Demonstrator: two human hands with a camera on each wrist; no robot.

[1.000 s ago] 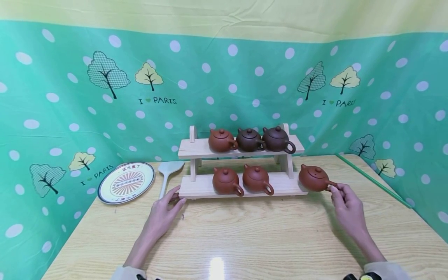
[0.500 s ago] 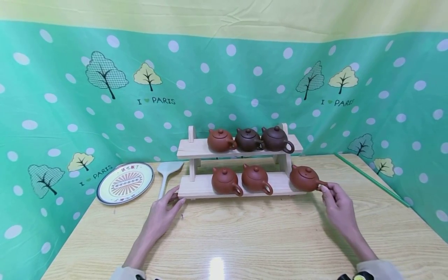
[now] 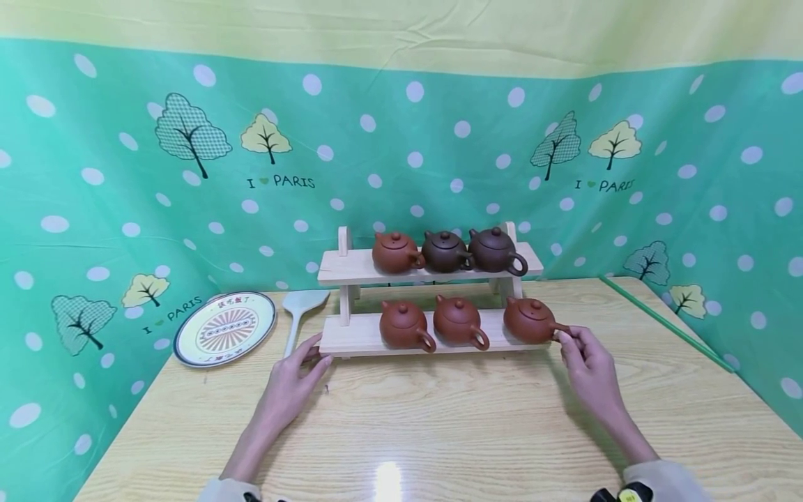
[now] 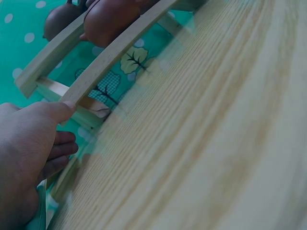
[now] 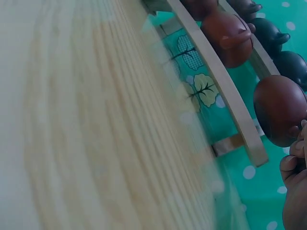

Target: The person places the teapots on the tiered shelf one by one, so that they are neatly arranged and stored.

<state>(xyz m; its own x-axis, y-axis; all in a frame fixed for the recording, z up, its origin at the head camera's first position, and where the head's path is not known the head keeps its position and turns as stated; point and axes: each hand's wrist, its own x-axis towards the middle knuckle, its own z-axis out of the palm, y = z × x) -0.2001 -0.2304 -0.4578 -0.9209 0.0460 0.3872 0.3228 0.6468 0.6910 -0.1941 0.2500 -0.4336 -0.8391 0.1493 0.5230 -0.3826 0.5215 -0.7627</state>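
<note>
A two-tier wooden display stand [image 3: 354,336] stands on the table. At its lower left end my left hand [image 3: 290,390] grips the board, thumb at the front corner; the left wrist view shows the other fingers [image 4: 62,151] below the board. My right hand [image 3: 590,373] pinches the handle of a reddish-brown teapot [image 3: 529,321] over the right end of the lower shelf. In the right wrist view that teapot [image 5: 278,111] overlaps the shelf's end. Two similar teapots [image 3: 403,325] sit on the lower shelf. Above them, the upper shelf bears a reddish teapot [image 3: 395,252] and two dark brown teapots [image 3: 445,252].
To the left lie a patterned plate [image 3: 227,328] and a pale spatula [image 3: 301,305], whose handle runs toward the left hand. A green stick [image 3: 668,322] lies along the table's right side. Behind everything hangs a dotted green curtain [image 3: 464,150].
My right hand has moved left with the teapot, from beyond the stand's right end to over the lower shelf, beside the two teapots there. The left hand keeps its place.
</note>
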